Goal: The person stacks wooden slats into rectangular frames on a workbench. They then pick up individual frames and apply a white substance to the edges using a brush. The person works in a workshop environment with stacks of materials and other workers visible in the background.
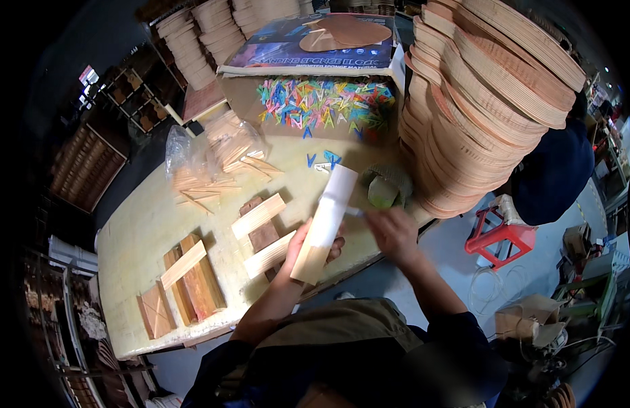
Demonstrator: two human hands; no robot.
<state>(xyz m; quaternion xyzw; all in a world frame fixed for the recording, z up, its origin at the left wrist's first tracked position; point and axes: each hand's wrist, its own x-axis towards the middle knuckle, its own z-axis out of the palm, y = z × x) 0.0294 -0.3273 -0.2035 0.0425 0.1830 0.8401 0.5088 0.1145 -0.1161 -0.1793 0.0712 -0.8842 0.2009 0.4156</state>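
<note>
My left hand (334, 249) is closed round a flat pale wooden strip (316, 248), held tilted above the table. The strip's far part looks bright white under the light. At its right side my right hand (394, 234) is closed on a slim whitish tool (353, 211); motion blurs it, and I cannot make out its kind. Just beyond that hand sits a rough round pot (396, 178), greenish in front. To the left, two more pale wooden strips (259, 215) lie across a dark brown block (264, 235).
A box of colourful small clips (321, 102) stands at the back, with blue clips (332, 158) before it. Thin sticks (206, 182) spill by a plastic bag (185, 153). Stacked curved wooden pieces (478, 102) rise at right; wooden blocks (205, 292) lie left; a red stool (500, 234) stands beyond.
</note>
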